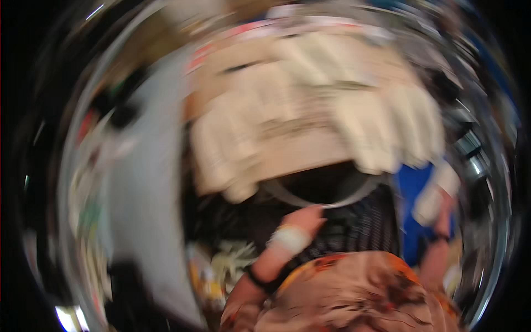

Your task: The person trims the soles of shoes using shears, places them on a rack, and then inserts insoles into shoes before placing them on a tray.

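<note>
The whole picture is smeared by motion. My left hand [304, 219] is near the middle, curled, with a pale band [290, 239] around its wrist; its fingers are too blurred to make out. Just beyond it curves the light rim [332, 205] of a dark round opening, and whether hand and rim touch is unclear. At the right, my right hand [444, 207] seems closed around a cream cloth glove [428, 205] over a blue surface [409, 221]. Several bundles of similar cream gloves [368, 130] lie on a brown cardboard sheet [310, 152] ahead of me.
A long grey surface [146, 193] runs along the left. Pale, loose glove-like items [232, 263] lie low beside my left forearm. Dark ribbed material [365, 221] shows below the round opening. Blurred clutter and shiny objects [473, 146] line the far right.
</note>
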